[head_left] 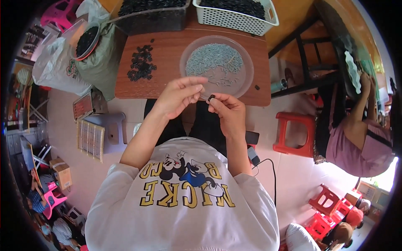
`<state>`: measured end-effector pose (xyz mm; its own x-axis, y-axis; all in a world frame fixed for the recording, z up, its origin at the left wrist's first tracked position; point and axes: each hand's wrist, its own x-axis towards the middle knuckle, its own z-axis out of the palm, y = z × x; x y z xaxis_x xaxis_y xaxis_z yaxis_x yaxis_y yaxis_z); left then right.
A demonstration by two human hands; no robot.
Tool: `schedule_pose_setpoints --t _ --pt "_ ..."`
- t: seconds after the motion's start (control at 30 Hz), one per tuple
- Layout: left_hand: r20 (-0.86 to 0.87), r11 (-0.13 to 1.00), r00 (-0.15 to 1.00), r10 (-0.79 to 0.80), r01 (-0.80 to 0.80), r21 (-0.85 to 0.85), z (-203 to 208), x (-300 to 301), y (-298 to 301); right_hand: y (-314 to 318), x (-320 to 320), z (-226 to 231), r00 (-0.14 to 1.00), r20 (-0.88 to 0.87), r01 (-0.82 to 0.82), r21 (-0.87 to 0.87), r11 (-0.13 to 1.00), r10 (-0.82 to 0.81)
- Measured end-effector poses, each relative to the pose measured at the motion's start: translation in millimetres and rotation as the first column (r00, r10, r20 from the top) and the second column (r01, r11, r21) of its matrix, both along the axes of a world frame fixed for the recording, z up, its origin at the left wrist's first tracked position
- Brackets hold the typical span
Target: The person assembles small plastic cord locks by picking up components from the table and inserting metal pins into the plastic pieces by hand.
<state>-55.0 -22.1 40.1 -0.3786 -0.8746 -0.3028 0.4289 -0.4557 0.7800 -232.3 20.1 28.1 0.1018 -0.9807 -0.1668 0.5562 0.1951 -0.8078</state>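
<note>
My right hand [229, 113] pinches a small black plastic piece [211, 98] between thumb and fingertips at the table's near edge. Close beside it on the left, my left hand [181, 97] has thumb and forefinger pressed together; anything between them is too small to make out. Just beyond both hands stands a round clear tray [250, 69], holding many thin, pale blue-grey pins [213, 58] heaped toward its far side. A loose pile of black pieces [142, 63] lies on the left of the brown table [167, 46]. One more black piece [257, 87] rests right of the tray.
At the table's far side are a dark clear bin [153, 23] and a white perforated basket [234, 21], both full of black pieces. Sacks [98, 62] stand at left, one under a bowl. A red stool [295, 131] and another person [351, 142] are at right.
</note>
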Motion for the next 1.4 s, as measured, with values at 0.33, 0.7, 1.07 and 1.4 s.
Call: schedule_pose_setpoints --t 0.33,0.7,1.07,1.4 --pt "-0.242 0.964 0.936 0.257 -0.231 0.133 -11.3 36.7 32.1 -8.7 48.1 23.3 0.954 -0.301 -0.028 -0.080 0.996 0.003" --pt "-0.281 0.948 0.907 0.314 -0.284 0.144 -11.8 39.5 38.9 -6.7 60.4 25.3 0.927 -0.372 -0.070 -0.054 0.996 0.045" --pt "-0.153 0.944 0.932 0.328 -0.331 0.001 -14.7 31.8 42.3 -0.9 58.3 25.4 0.907 -0.421 -0.040 -0.060 0.997 0.011" --pt "0.020 0.943 0.947 0.321 -0.318 -0.094 -21.2 45.1 44.7 -1.2 70.1 10.4 0.859 -0.510 -0.103 -0.095 0.990 0.041"
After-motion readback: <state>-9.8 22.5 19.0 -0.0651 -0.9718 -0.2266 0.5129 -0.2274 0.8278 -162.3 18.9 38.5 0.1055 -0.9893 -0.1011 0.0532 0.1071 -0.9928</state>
